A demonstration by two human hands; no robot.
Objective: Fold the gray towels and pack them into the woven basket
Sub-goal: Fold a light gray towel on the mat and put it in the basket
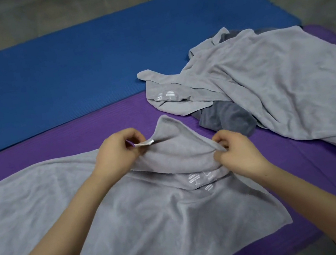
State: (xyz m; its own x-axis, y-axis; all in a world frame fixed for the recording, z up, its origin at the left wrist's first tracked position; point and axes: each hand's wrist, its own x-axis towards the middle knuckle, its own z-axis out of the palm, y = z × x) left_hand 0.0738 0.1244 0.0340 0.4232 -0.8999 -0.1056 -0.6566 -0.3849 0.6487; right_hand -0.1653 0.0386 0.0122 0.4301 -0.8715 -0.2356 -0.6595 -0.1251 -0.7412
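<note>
A light gray towel (116,222) lies spread on the purple mat (64,141) in front of me, its far right corner lifted and folded back. My left hand (118,154) pinches the white label at that corner's edge. My right hand (237,151) pinches the towel's hem a little to the right. White embroidered marks show just below the fold. A heap of several more gray towels (278,85), light and dark, lies crumpled at the right. No woven basket is in view.
A blue mat (63,74) lies beyond the purple one, edge to edge. Gray tiled floor (9,25) surrounds both mats at the back and right.
</note>
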